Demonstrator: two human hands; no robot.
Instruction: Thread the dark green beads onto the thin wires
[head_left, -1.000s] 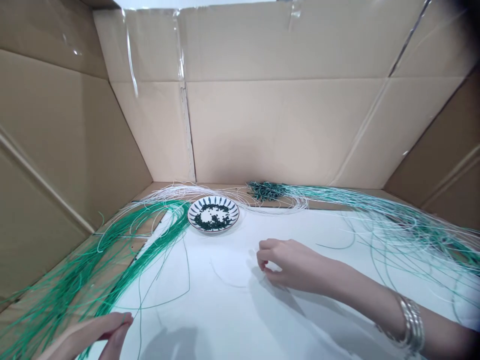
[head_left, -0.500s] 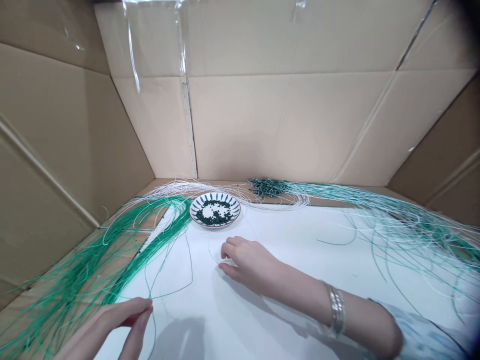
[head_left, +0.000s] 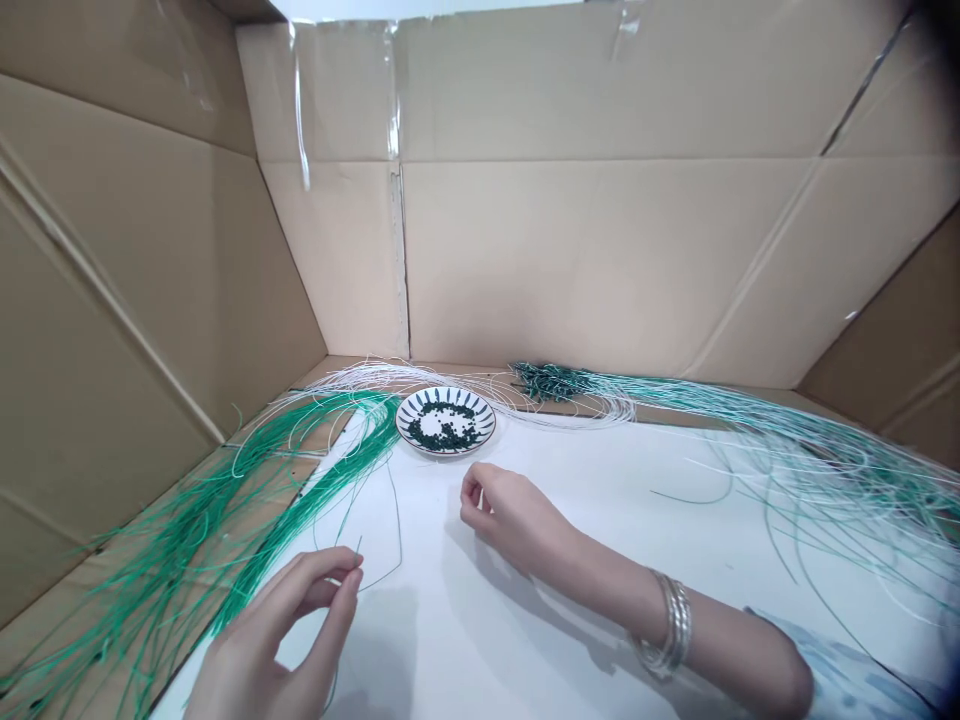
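Note:
My left hand is pinched on a thin green cord, low on the left. A short end of the cord sticks up past the fingertips, while the rest loops out to the right and hangs below. My right hand hovers over the white board with thumb and fingers pressed together. Whatever lies between them is too small or hidden to tell. Just beyond it stands a striped plate holding many tiny dark green beads. Beside the left hand lies a thick bundle of loose green cords.
White cords lie behind the plate. A dark green beaded clump with long pale and green strands stretches along the back right. Cardboard walls enclose the white board at the back and sides.
My left hand has moved up and to the right with the green cord. The fingers of my right hand have closed together. The whole view has shifted slightly.

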